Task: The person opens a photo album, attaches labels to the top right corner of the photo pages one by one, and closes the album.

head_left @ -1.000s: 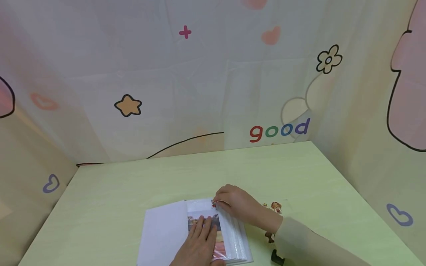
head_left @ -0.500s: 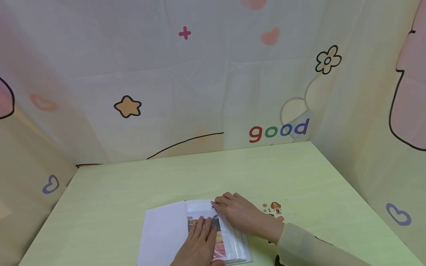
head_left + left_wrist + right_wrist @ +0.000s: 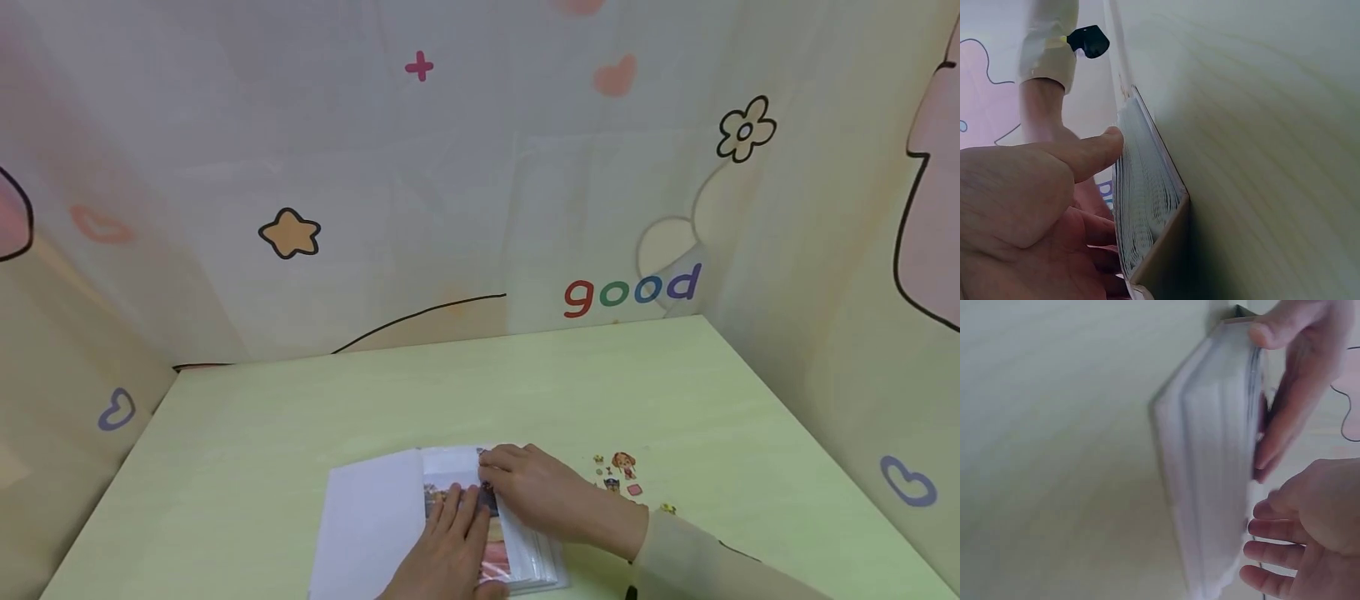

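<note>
Album pages (image 3: pixel 522 554): glossy clear plastic. Cover (image 3: pixel 367 525): smooth, matt. Table (image 3: pixel 262 417): smooth, matt, wood-like grain. Backdrop (image 3: pixel 375 167): creased cloth, matt.

I note a pale green counter (image 3: pixel 300 417) before me, faintly streaked. A creased, pastel printed backdrop (image 3: pixel 375 167) rises behind it and along both sides. On the rear panel I record: orange star (image 3: pixel 290 233), left; magenta plus (image 3: pixel 419 66), upper middle; peach heart (image 3: pixel 615 76), right of the plus; black-outlined flower (image 3: pixel 738 143), upper right; multicoloured "good" lettering (image 3: pixel 647 290), low right. Side panels: a purple heart outline each; black-edged pink shape (image 3: pixel 933 217), far right.
</note>
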### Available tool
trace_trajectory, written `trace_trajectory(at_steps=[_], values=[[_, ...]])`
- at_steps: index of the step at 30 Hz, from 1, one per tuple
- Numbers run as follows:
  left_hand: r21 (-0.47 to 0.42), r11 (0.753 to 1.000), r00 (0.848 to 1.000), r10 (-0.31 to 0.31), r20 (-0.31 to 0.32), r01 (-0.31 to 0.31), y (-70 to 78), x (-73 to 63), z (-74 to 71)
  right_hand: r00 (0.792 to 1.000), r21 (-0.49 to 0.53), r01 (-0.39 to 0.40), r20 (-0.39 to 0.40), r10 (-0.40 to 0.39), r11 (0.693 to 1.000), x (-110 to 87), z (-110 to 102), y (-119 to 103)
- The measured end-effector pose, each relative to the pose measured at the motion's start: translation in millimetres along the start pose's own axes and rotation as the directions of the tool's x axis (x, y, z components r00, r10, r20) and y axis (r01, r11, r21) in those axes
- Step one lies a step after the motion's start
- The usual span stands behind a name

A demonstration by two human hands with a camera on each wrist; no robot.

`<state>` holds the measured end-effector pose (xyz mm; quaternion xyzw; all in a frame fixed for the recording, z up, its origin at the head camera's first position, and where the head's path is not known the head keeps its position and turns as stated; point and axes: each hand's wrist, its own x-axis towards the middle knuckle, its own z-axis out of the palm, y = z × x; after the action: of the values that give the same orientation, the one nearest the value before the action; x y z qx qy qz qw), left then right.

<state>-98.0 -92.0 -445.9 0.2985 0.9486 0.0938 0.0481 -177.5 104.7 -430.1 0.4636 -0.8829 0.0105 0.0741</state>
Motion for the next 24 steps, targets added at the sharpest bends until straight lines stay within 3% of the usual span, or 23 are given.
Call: trace_trajectory(at_steps=[11,24], values=[[-0.012,1.000,1.000,0.012,-0.012,-0.012,-1.1,-0.3,0.3,1.000,0.040,-0.015,-0.017,0.016,0.999,-1.5,9,7],[0.048,0.998,0.999,0.030,-0.032,-0.029,-2.0,-1.0,1.2,0.995,0.101,-0.083,0.065,0.076,0.991,-3.1,11,11]])
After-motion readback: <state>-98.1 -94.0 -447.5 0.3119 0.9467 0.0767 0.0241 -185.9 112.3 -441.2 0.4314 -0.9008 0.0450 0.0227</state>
